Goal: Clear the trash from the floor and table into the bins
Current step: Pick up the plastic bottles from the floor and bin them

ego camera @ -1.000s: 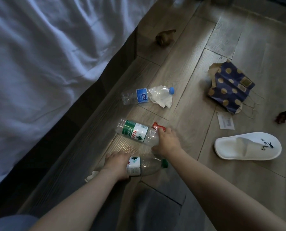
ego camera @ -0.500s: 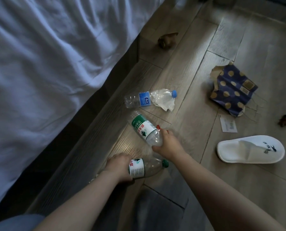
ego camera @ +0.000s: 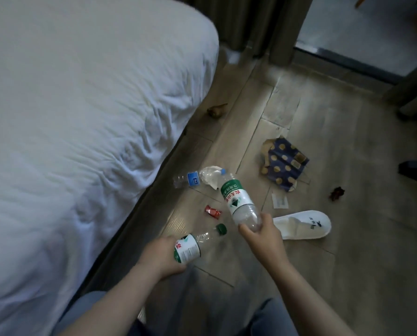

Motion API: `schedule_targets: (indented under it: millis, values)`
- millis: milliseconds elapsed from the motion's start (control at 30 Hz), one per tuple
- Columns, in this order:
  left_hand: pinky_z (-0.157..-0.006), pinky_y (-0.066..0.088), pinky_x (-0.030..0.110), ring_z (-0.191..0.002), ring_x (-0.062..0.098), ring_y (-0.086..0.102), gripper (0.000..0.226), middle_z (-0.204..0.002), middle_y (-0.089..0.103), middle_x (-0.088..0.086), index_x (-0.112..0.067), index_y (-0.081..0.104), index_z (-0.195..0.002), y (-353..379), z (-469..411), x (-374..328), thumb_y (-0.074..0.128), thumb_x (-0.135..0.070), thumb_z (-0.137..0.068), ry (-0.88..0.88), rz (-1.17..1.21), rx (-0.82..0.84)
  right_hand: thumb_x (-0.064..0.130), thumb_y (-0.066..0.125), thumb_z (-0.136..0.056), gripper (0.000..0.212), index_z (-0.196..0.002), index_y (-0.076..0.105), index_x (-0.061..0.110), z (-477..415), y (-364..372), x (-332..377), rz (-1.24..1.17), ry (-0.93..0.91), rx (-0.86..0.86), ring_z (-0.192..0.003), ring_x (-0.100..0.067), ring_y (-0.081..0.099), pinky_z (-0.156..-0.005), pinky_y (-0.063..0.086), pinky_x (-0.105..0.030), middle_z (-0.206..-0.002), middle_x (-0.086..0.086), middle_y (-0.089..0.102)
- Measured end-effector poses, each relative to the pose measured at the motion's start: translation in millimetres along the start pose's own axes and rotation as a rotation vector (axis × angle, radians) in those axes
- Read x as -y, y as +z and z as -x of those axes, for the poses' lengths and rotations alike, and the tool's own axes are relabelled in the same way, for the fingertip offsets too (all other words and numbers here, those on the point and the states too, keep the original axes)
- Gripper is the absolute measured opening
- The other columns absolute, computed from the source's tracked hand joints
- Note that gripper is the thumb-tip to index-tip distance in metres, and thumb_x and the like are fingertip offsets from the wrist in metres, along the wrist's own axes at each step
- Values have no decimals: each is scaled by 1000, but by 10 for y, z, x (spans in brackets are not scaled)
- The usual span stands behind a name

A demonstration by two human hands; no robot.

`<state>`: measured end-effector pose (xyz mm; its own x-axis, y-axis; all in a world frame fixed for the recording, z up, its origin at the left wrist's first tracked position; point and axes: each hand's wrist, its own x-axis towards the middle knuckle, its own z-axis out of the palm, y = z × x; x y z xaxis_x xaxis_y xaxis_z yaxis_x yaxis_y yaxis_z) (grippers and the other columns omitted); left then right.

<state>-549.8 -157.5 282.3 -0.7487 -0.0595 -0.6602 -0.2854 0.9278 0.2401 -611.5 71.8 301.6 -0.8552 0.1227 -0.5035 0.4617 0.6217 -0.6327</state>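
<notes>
1. Left hand point(ego camera: 163, 257): I read the fingers as curled round the base end of the green-capped bottle point(ego camera: 195, 243). The bottle is tilted, cap pointing away from the person.
2. Right hand point(ego camera: 263, 236): clamped on the neck end of the second bottle point(ego camera: 237, 202). Its green-and-white label faces the camera and its base points away. I take it to be lifted off the floor point(ego camera: 348, 141), though the view does not settle this.
3. Blue-label bottle point(ego camera: 190, 179): lying on the floor beside the bed point(ego camera: 81, 117), with crumpled white paper point(ego camera: 209, 178) against its cap end. The held second bottle overlaps it in my view.
4. Red wrapper point(ego camera: 212, 211): on the floor, between the two held bottles and the blue-label bottle.
5. Dotted paper bag point(ego camera: 283, 166): crumpled, well to the right. A small card point(ego camera: 279, 200) lies just beside it.
6. White slipper point(ego camera: 304, 224): on the floor, just beyond the right hand.
7. Dark red scrap point(ego camera: 337, 193): right of the card.
</notes>
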Motion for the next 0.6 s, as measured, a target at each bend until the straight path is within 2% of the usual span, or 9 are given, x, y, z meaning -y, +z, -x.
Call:
schedule_targets:
  millis: [133,200,333,433,500,600]
  values:
    - [-77,46,25,-99,19,60,49,-108,58,-1,-24,56,-108,-633,732,-323,69,-50,-69,-41,72,-19,32,70,-81,38,-110,48,20,677,-675,456,-125,18,-22,-77,-6,60,-57,44,-22,-91,5,63]
    - [-73,45,25,-95,18,59,48,-101,54,-2,-25,55,-105,-945,1118,-477,70,-50,-67,-40,107,-29,31,69,-83,35,-109,49,19,1023,-1020,701,-167,25,-31,-75,-6,60,-54,40,-21,-89,4,64]
    - [-58,38,23,-80,12,57,42,-92,51,-5,-30,50,-93,-1584,1939,-825,72,-50,-64,-34,207,-60,32,69,-83,35,-110,51,21,1703,-1725,1185,-230,40,-69,-78,-11,63,-66,53,-34,-89,5,64]
    - [-55,46,23,-71,9,59,43,-87,57,-6,-28,50,-87,-2034,2559,-1099,74,-51,-59,-54,307,-60,34,70,-82,38,-112,48,25,2180,-2246,1531,-267,39,-67,-81,-12,63,-78,56,-44,-90,7,62]
    - [-55,48,23,-69,8,60,39,-83,60,-5,-27,52,-85,-2321,2967,-1324,74,-48,-61,-58,349,-77,32,70,-83,40,-114,46,24,2493,-2604,1753,-301,22,-65,-82,-12,62,-75,57,-40,-93,6,62]
    - [-54,42,21,-70,6,58,37,-82,61,-6,-26,55,-89,-2737,3472,-1667,75,-47,-65,-44,386,-136,30,70,-83,42,-116,44,26,2877,-3100,2046,-339,-13,-88,-82,-13,62,-69,54,-33,-95,4,62]
